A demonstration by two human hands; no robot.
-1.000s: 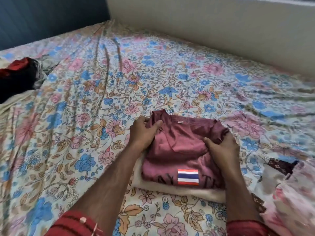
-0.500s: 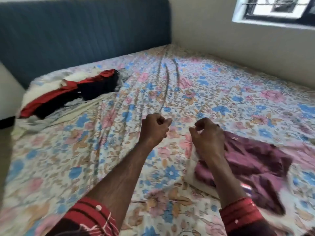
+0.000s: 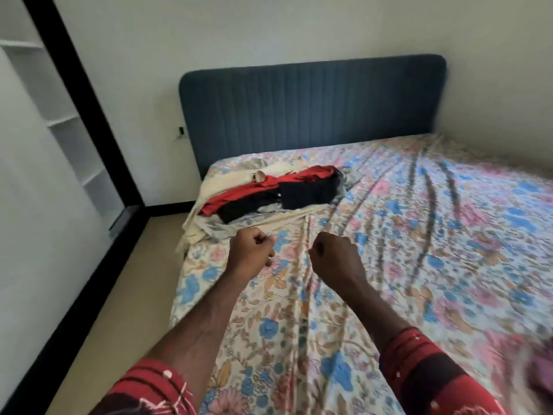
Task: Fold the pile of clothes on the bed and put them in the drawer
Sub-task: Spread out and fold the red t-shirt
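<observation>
Your left hand [image 3: 253,250] and right hand [image 3: 333,259] are curled into fists and hold nothing. The pile of clothes [image 3: 269,199] lies at 11 o'clock on the bed [image 3: 419,235], near the headboard [image 3: 314,106]. It looks soft and light; take the red and black garment [image 3: 299,187] by its edge.

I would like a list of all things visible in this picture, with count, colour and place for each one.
pile of clothes: one heap, red, black and cream, on the bed's left side near the headboard
bedsheet: one, floral pink and blue, covering the bed
headboard: one, dark blue, against the wall
shelves: several, white, far left
left hand: one, fingers curled, holding nothing, above the sheet
right hand: one, fingers curled, holding nothing, beside the left
sleeves: two, red patterned, bottom edge
</observation>
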